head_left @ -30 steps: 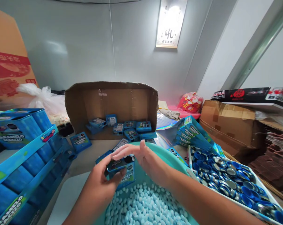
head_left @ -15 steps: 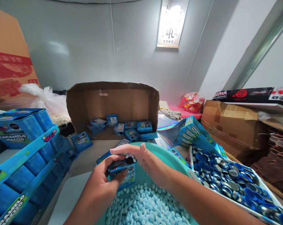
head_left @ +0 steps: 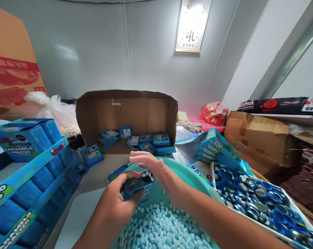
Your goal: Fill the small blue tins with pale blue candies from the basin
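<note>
In the head view my left hand [head_left: 120, 197] is closed around a small blue tin [head_left: 134, 184], tilted over a turquoise basin [head_left: 190, 176]. Several pale candies [head_left: 148, 175] show at the tin's round opening. My right hand [head_left: 158, 173] is just behind and to the right of that opening, its fingers stretched out and nothing seen in its palm. Below both hands, light blue candies [head_left: 166, 226] fill the bottom of the basin. Another blue tin [head_left: 117, 173] lies behind my left hand, partly hidden.
An open cardboard box [head_left: 127, 114] holding blue tins stands behind the basin. Stacked blue display boxes [head_left: 29, 193] are on the left. A white tray [head_left: 298, 204] of blue and silver lids [head_left: 260, 197] is on the right, before brown cartons [head_left: 255, 138].
The tin in my left hand has tipped further, showing more of its top and less of its front. My right hand has lifted slightly away from the opening. The whole view has shifted slightly.
</note>
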